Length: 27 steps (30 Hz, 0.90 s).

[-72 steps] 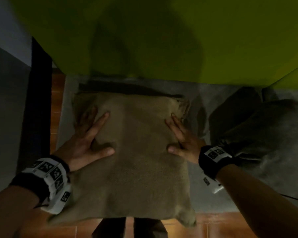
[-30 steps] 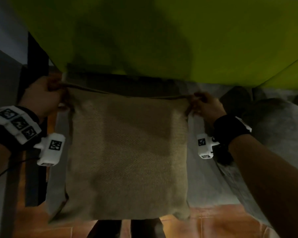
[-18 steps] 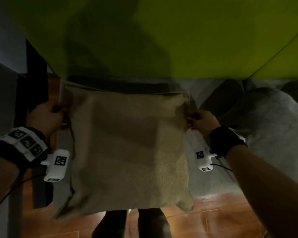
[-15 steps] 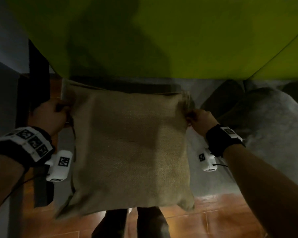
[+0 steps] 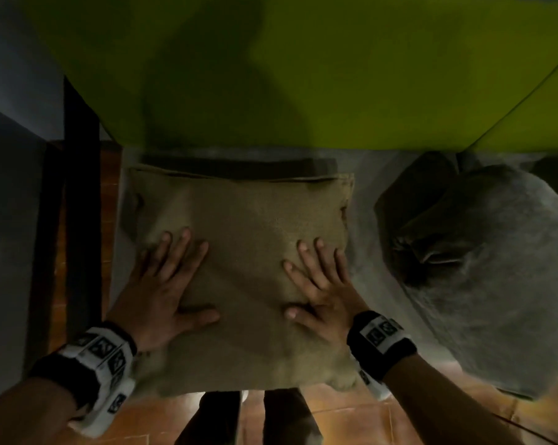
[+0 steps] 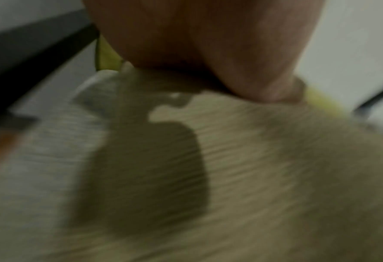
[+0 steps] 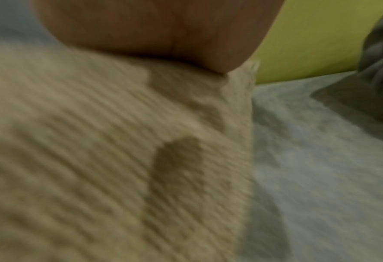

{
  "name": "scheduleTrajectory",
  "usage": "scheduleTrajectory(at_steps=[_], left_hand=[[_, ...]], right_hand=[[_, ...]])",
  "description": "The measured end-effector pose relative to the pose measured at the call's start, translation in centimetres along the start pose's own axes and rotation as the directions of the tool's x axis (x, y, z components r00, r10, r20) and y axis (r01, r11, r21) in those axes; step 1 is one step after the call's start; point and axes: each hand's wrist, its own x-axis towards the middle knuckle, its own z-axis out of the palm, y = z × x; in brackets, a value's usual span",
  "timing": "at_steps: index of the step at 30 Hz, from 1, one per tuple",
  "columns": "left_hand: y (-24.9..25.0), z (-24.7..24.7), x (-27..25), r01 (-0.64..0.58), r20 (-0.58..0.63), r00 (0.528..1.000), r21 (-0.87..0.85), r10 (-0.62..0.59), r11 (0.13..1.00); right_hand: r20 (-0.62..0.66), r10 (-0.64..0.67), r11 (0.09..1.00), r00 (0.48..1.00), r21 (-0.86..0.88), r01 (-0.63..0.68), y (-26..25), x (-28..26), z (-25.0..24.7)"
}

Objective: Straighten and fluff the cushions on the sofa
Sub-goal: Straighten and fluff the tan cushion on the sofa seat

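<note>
A tan woven cushion (image 5: 248,245) lies flat on the grey sofa seat (image 5: 364,220), its far edge close to the green backrest (image 5: 335,75). My left hand (image 5: 171,277) presses flat on the cushion's left half with fingers spread. On its right half my right hand (image 5: 319,277) presses the same way. Both wrist views are blurred: the left palm (image 6: 208,44) rests on the tan cushion (image 6: 253,177), and the right palm (image 7: 152,26) bears on the tan cushion (image 7: 96,159) near its right edge.
A grey cushion (image 5: 483,268) lies slumped on the seat to the right, also seen dark in the right wrist view as a grey cushion (image 7: 378,70). A dark frame (image 5: 78,203) stands left of the sofa. Orange floor tiles (image 5: 351,419) and my legs (image 5: 248,419) are below.
Both hands let go of the cushion's upper side edges. The cushion went down from hanging upright to lying flat on the seat. The hands now press open on its top.
</note>
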Motion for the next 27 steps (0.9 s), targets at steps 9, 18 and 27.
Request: scheduleTrajectory(at_steps=[9, 18, 27], left_hand=[[-2.4, 1.0, 2.4, 0.110, 0.104, 0.990, -0.127, -0.097, 0.986], [-0.7, 0.0, 0.1, 0.356, 0.085, 0.924, -0.551, -0.373, 0.755], [-0.7, 0.1, -3.7, 0.471, 0.228, 0.853, -0.723, -0.470, 0.505]], right_hand=[[0.047, 0.062, 0.945, 0.997, 0.318, -0.074, 4.1, 2.1, 0.8], [0.278, 0.205, 0.694, 0.938, 0.634, -0.340, 5.8, -1.0, -1.5], [0.227, 0.393, 0.551, 0.891, 0.718, -0.425, 6.2, -3.7, -1.2]])
